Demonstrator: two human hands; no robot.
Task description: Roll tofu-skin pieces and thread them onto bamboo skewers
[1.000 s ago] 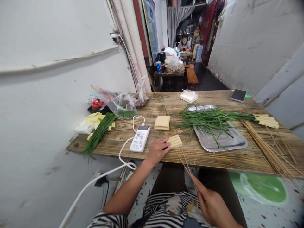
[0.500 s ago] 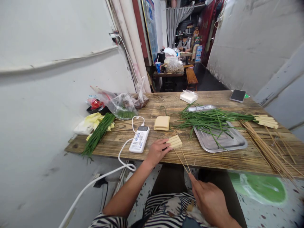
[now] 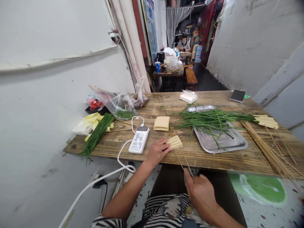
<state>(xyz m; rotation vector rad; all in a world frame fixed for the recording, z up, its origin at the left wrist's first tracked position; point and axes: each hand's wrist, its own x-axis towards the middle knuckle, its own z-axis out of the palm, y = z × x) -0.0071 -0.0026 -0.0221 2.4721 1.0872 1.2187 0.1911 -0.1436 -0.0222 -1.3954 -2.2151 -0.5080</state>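
Note:
My left hand (image 3: 157, 152) holds a row of pale yellow tofu-skin rolls (image 3: 175, 142) against the wooden table, its fingers over their left end. Two thin bamboo skewers (image 3: 186, 158) run from the near side of the rolls toward me, past the table edge. My right hand (image 3: 201, 193) is closed on their lower ends, in front of the table edge. Beyond the rolls lies a stack of square tofu sheets (image 3: 161, 123). Whatever is under my left fingers is hidden.
A white power bank (image 3: 139, 141) with a cable lies left of my hand. Green chives (image 3: 211, 118) lie across a metal tray (image 3: 218, 147). Loose skewers (image 3: 267, 147) and more rolls (image 3: 266, 121) are at right. Another chive bunch (image 3: 98, 134) sits at left. A person (image 3: 184, 45) sits far back.
My right hand has shifted slightly to the left, and the skewers' near ends have spread apart. My left hand and the rolls have stayed in place.

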